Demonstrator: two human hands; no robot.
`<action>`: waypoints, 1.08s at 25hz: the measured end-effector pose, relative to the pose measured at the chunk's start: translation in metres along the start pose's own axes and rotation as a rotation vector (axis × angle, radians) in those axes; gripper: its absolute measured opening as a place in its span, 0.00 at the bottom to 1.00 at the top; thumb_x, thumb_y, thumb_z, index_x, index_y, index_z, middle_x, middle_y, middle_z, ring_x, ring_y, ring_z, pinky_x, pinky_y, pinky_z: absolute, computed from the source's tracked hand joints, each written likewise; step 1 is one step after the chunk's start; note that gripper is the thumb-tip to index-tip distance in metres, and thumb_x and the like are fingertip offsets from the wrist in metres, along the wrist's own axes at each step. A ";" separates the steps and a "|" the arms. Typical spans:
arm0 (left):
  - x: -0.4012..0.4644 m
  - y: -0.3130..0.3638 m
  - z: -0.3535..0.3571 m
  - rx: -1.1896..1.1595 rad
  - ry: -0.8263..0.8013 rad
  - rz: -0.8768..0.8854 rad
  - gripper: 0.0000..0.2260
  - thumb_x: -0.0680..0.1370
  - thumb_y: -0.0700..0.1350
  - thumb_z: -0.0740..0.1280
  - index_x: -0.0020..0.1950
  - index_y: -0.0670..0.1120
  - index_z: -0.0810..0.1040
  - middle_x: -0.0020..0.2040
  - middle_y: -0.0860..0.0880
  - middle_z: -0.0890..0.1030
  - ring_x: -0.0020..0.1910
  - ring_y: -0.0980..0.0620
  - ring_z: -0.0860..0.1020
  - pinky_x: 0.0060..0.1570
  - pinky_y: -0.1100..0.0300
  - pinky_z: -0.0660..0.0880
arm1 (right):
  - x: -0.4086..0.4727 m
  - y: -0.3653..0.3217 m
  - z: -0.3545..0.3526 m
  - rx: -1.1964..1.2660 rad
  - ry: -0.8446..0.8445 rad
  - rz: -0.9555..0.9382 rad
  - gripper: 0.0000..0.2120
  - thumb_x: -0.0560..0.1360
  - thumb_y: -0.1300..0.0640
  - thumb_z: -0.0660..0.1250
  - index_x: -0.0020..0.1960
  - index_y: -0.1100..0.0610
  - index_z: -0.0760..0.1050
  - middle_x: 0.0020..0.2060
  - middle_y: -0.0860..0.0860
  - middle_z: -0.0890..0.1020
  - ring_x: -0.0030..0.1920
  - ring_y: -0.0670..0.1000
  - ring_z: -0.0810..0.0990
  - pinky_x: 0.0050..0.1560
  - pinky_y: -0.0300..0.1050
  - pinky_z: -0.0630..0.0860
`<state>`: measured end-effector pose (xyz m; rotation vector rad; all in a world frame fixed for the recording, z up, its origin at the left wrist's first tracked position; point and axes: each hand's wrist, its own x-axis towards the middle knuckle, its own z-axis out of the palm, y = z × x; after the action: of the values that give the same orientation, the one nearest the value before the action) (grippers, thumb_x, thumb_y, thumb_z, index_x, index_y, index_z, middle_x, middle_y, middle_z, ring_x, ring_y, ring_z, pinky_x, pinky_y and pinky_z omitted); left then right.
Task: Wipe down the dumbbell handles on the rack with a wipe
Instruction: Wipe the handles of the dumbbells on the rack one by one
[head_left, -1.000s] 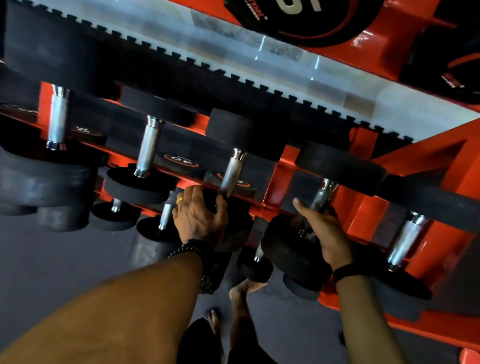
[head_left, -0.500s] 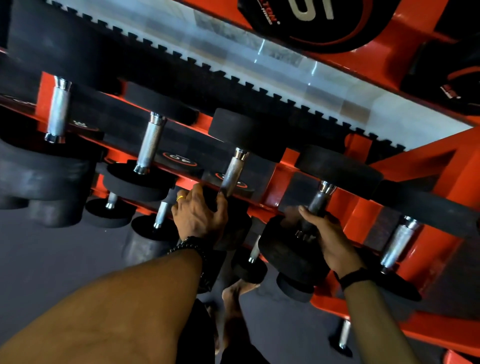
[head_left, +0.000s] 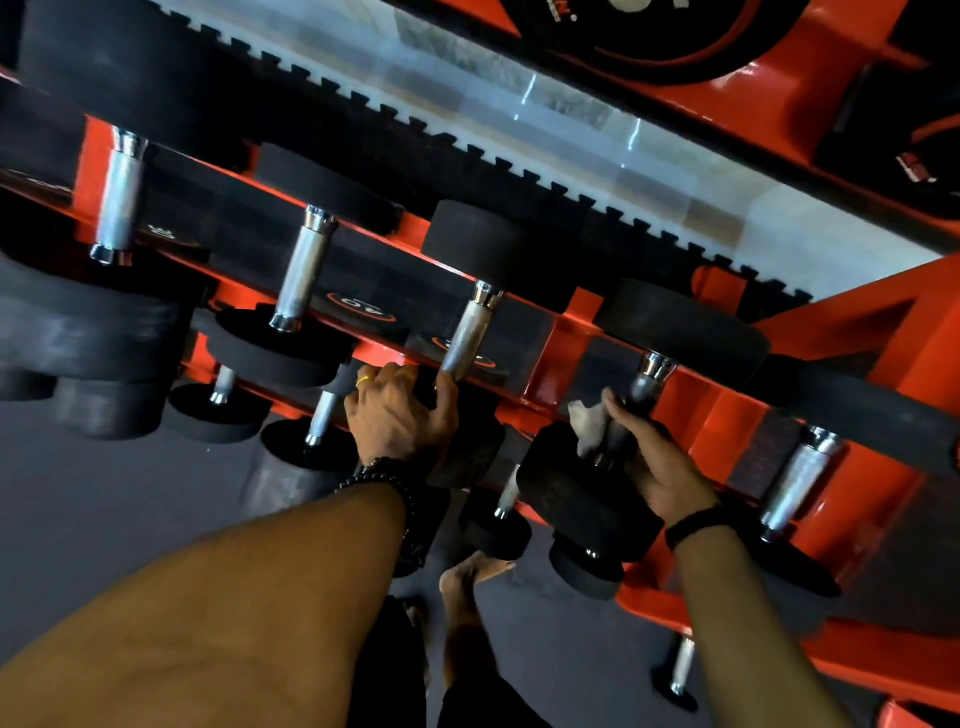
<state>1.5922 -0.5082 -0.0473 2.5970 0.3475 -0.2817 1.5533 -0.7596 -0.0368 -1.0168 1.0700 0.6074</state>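
Observation:
Black dumbbells with silver handles lie in a row on an orange rack (head_left: 691, 415). My right hand (head_left: 652, 457) wraps a pale wipe (head_left: 589, 426) around the lower part of one silver handle (head_left: 644, 382), fingers curled round wipe and handle together. My left hand (head_left: 400, 415) rests on the near black head of the neighbouring dumbbell, thumb touching the base of its handle (head_left: 470, 332). More handles stand to the left (head_left: 304, 270) (head_left: 119, 200) and one to the right (head_left: 797, 475).
A lower rack tier holds smaller dumbbells (head_left: 319, 415) under my left hand. A large weight plate (head_left: 670, 36) sits at the top right. Grey floor (head_left: 104, 509) spreads at the left, and my bare feet (head_left: 467, 587) stand below the rack.
My right hand slid down the handle toward the near head, and the wipe has come into sight beside my thumb. My left hand stayed on the neighbouring dumbbell head.

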 end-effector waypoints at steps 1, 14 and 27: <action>0.000 0.000 0.000 0.001 0.002 0.000 0.25 0.72 0.62 0.56 0.36 0.41 0.77 0.39 0.41 0.80 0.46 0.36 0.77 0.45 0.45 0.73 | 0.000 0.000 -0.001 -0.047 0.021 -0.031 0.23 0.70 0.49 0.75 0.60 0.61 0.80 0.55 0.60 0.83 0.56 0.57 0.83 0.55 0.49 0.79; -0.001 0.003 0.000 -0.040 0.045 -0.006 0.19 0.74 0.58 0.61 0.37 0.42 0.77 0.41 0.39 0.81 0.47 0.34 0.78 0.46 0.44 0.74 | 0.010 0.013 -0.004 -0.444 0.144 -0.316 0.07 0.66 0.65 0.77 0.38 0.55 0.83 0.37 0.48 0.85 0.40 0.47 0.83 0.44 0.40 0.80; -0.003 0.007 -0.004 -0.111 0.066 -0.005 0.13 0.74 0.55 0.63 0.35 0.48 0.71 0.38 0.40 0.80 0.45 0.35 0.78 0.44 0.45 0.73 | -0.012 0.006 -0.023 -0.739 0.360 -0.287 0.09 0.65 0.72 0.73 0.34 0.60 0.77 0.28 0.49 0.78 0.25 0.40 0.74 0.26 0.31 0.69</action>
<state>1.5924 -0.5125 -0.0404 2.5006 0.3824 -0.1732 1.5344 -0.7767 -0.0311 -1.9463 0.9909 0.6056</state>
